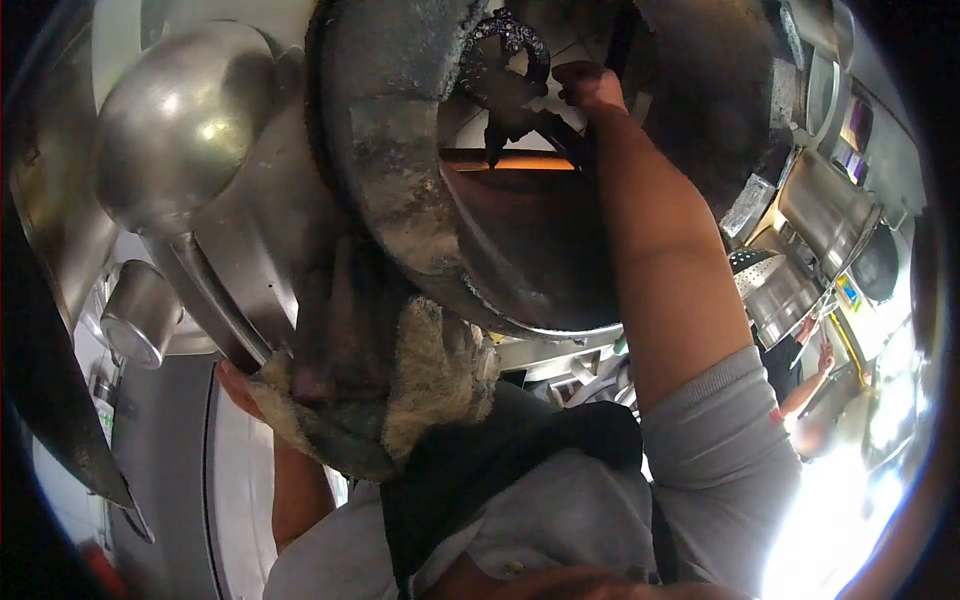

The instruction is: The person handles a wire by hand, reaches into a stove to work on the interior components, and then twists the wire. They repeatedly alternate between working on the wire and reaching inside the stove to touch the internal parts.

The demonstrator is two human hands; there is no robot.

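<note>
In the cluttered kitchen, the left hand (238,388) holds a cloth (435,375) at the ladle (190,130)'s handle. The right hand (592,88) curls by the burner (508,75) inside a sooty stove ring (400,190); its grip is unclear. 1 person (822,372) is at right.

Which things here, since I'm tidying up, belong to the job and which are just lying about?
Likely in the job: right hand at the burner; left hand at the cloth; blackened metal ring; perhaps the ladle.

Seemingly lying about: metal mug; cooking pot; strainer.
</note>
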